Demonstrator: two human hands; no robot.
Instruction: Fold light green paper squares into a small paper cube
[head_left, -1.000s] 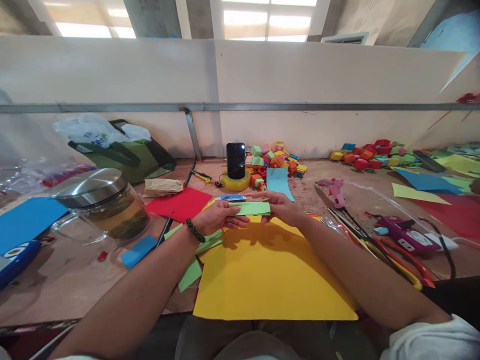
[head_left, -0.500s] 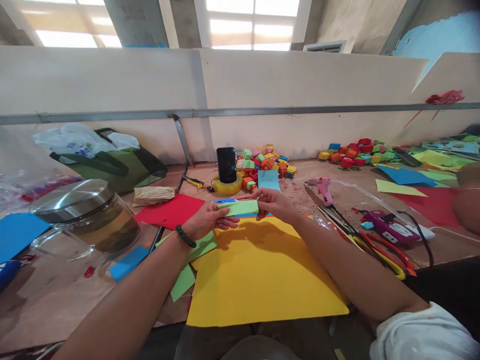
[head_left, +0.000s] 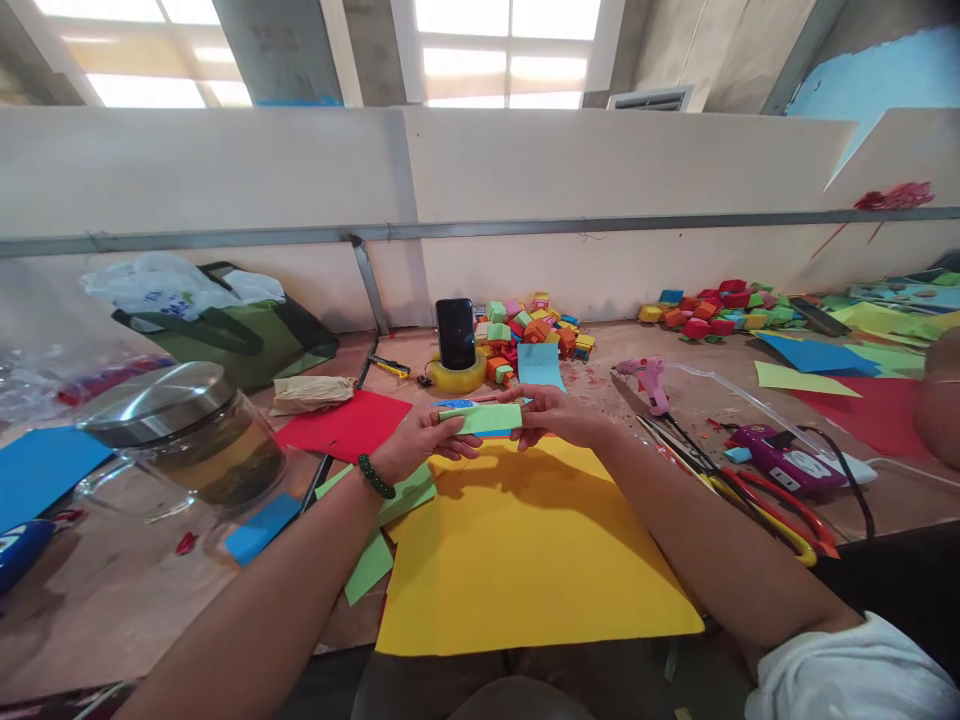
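A light green strip of craft sheet (head_left: 489,418) is stretched level between my two hands, above the far end of a large yellow sheet (head_left: 540,550). My left hand (head_left: 420,440), with a dark green bead bracelet at the wrist, pinches its left end between thumb and fingers. At the other end, the curled fingers of my right hand (head_left: 559,415) grip the strip. Below my left forearm lie loose green pieces (head_left: 369,568). A light blue piece (head_left: 541,366) stands just beyond my right hand.
A phone (head_left: 455,334) leans upright at a tape roll (head_left: 459,374), beside piled coloured cubes (head_left: 536,328). At left are a glass tea jug (head_left: 217,455) and a green bag (head_left: 232,340). Rightward lie a pink glue gun (head_left: 651,385), scissors (head_left: 780,510) and a purple device (head_left: 784,458).
The view has shifted slightly. My right hand's fingers have changed their hold at the strip's right end, and both hands still hold the strip.
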